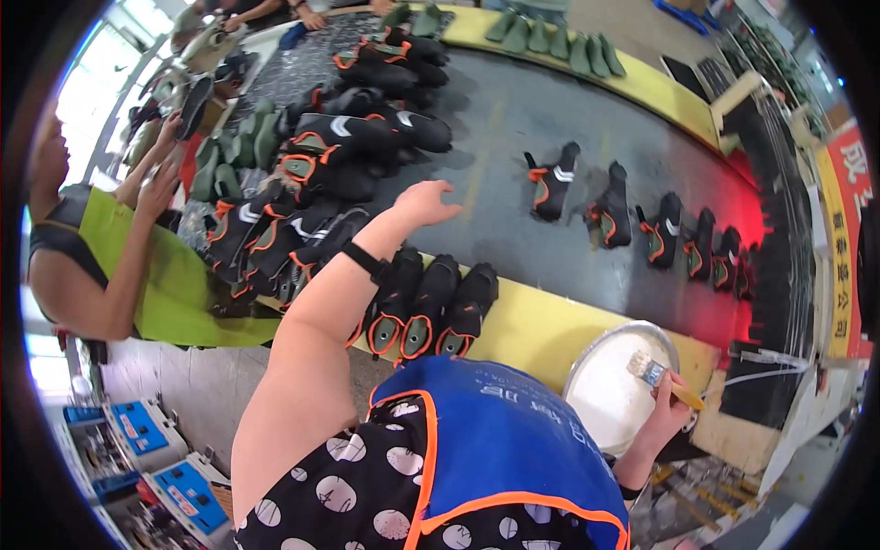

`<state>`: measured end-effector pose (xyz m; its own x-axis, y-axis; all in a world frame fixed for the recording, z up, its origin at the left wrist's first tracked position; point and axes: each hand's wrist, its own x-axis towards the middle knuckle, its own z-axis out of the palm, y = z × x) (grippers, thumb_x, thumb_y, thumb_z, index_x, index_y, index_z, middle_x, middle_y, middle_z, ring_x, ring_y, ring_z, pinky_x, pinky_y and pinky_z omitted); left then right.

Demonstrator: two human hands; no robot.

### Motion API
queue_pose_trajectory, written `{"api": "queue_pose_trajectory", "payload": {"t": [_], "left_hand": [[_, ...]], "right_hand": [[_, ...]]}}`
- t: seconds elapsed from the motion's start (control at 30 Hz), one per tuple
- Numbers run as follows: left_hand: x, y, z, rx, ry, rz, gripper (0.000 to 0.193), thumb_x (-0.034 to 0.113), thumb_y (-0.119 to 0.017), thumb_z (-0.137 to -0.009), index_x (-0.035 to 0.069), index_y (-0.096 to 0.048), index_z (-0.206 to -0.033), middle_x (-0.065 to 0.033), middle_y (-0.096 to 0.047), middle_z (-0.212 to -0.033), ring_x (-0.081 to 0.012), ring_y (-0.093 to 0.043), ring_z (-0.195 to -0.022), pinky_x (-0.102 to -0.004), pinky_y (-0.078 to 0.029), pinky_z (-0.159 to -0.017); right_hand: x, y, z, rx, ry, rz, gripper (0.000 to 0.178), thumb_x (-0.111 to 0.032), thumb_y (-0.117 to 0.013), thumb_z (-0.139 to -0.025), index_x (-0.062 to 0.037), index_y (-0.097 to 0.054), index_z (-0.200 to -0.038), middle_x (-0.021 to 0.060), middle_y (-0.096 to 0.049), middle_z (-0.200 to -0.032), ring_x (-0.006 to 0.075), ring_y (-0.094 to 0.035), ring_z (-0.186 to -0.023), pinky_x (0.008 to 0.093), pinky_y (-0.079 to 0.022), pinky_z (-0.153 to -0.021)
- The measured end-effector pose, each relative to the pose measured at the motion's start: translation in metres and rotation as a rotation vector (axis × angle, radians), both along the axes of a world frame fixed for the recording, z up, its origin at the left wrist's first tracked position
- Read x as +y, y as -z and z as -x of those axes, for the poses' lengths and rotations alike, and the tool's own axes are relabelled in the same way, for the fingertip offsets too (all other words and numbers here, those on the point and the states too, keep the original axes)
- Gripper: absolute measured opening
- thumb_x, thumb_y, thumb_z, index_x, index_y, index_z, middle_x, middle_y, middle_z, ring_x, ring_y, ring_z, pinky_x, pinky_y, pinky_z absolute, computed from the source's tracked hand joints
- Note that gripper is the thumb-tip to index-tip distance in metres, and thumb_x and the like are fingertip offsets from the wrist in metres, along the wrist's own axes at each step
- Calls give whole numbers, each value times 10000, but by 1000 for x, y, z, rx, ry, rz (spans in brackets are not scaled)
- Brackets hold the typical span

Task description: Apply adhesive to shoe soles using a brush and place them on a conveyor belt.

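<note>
My left hand [427, 203] reaches out over the dark conveyor belt [500, 110] with nothing in it, fingers apart. Left of it lies a crowded heap of black shoe uppers [344, 133] with orange trim, fitted on green lasts. My right hand [664, 423] grips a paintbrush [654, 371] by its yellow handle. The bristles look coated in white and hang over a round metal basin [570, 385] of white liquid. Several black shoe uppers [554, 188] stand spaced apart on the belt, right of my left hand.
Three black shoes [431, 298] rest on the yellow near ledge [541, 316]. Green shoe lasts [555, 41] line the far ledge. A co-worker in a lime garment [174, 275] handles a dark sole-shaped piece [195, 108] at left. Red light glows by the dark machine opening [747, 238] at right.
</note>
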<state>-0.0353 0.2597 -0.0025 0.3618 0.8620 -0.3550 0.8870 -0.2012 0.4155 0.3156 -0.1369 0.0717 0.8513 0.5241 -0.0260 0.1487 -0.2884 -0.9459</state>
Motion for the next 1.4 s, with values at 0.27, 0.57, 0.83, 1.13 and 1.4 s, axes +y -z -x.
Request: {"api": "queue_pose_trajectory", "payload": {"t": [0.27, 0.57, 0.83, 1.13, 1.4], "left_hand": [[50, -42, 119, 345, 29, -671, 583, 67, -641, -759, 76, -538, -1333, -144, -565, -1294, -322, -519, -1255, -431, -401, -1078], [140, 30, 123, 583, -93, -682, 548, 132, -442, -978, 135, -345, -1517, -189, -406, -1500, -375, -391, -1375, -624, -219, -1138], [180, 44, 93, 979, -14, -572, 442, 197, -429, -1006, 144, -411, -1445, -140, -504, -1337, -351, -479, -1278, -541, -217, -1166], [139, -35, 102, -445, -351, -592, 740, 283, -816, -758, 12, -477, -1356, -122, -611, -1237, -291, -624, -1111, -479, -464, -989], [16, -21, 94, -1545, -350, 450, 537, 178, -704, -869, 4, -514, -1340, -140, -599, -1295, -294, -602, -1158, -461, -485, -1017]], "right_hand": [[20, -8, 9, -11, -74, -63, 176, -137, -664, -957, 17, -653, -1041, 44, -654, -929, 84, -581, -791, 231, -468, -711], [18, -38, 39, -45, 113, -151, 117, -56, -720, -888, -9, -684, -989, 25, -677, -895, 81, -616, -797, 243, -497, -734], [-10, -28, 38, -5, 177, -95, 115, -24, -724, -877, 14, -687, -980, 61, -698, -900, 102, -659, -840, 244, -532, -756], [-3, -14, 21, 10, 85, -178, 115, -48, -727, -885, 11, -692, -977, 58, -701, -910, 112, -661, -838, 256, -529, -761], [0, -9, 10, -11, -18, -230, 134, -80, -729, -890, 17, -697, -976, 49, -702, -886, 95, -649, -809, 247, -519, -722]]}}
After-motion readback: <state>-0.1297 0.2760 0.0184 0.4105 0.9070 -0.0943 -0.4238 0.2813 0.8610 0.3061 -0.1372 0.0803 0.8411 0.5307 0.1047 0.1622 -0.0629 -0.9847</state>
